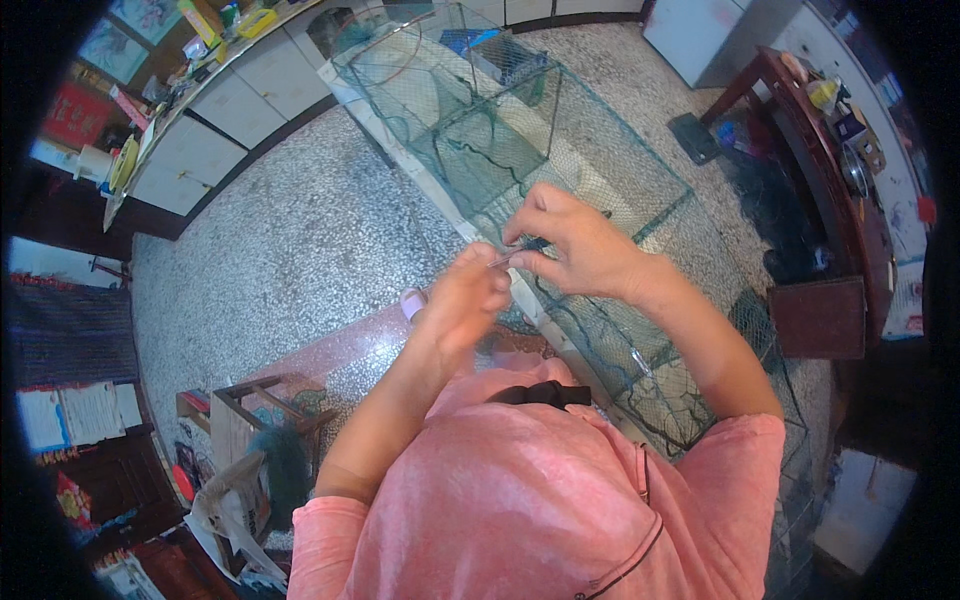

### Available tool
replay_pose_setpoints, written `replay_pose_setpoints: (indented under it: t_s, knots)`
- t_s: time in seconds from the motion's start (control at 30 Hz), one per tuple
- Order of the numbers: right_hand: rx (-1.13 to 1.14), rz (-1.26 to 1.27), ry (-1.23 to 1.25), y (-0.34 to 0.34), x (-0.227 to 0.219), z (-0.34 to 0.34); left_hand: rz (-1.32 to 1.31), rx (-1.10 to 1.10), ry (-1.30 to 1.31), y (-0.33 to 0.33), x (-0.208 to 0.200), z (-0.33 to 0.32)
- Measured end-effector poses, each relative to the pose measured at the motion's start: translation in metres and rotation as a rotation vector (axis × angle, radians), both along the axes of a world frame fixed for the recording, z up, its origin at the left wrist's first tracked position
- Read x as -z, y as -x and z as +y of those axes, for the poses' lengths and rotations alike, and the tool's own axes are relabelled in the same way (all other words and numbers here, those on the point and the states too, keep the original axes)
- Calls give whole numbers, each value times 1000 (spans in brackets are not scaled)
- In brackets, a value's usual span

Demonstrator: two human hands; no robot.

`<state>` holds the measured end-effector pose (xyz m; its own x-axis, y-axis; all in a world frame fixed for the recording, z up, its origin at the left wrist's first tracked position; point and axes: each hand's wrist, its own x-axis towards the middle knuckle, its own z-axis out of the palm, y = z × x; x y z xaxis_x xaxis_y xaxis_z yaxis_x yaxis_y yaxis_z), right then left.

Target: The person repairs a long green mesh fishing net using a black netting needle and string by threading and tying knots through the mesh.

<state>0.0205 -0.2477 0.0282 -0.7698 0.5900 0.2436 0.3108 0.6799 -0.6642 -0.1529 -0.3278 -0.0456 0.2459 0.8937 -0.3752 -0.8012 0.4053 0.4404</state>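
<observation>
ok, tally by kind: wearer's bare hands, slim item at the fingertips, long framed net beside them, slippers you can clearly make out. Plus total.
Bare hands: 2 (left hand, right hand)
Slim item: 1, exact type too small to tell
Green framed net: 1
Lilac slipper: 1, partly hidden
Total: 5

Signage log, your view: a red wall sheet [75, 112] at upper left carries darker characters, too blurred for you to read. Lower left, your white plastic bag [222, 497] shows dark lettering, creased and partial. Pale sheets [85, 415], far left: faint lines, illegible.
</observation>
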Motion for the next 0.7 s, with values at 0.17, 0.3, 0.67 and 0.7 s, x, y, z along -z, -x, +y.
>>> replay_pose_setpoints:
  t_s: [0.17, 0.3, 0.67, 0.7]
  knots:
    - [-4, -127, -389, 9, 6, -1, 218, 17, -82, -3, -1, -3]
    - [-114, 323, -231, 41, -37, -32, 844, -215, -515, -21, 16, -6]
    - [-161, 1007, 323, -74, -166, 20, 1077, -59, -718, 0, -61, 15]
    - [-54, 933, 214, -72, -157, 17, 939, -54, -661, 0, -65, 16]
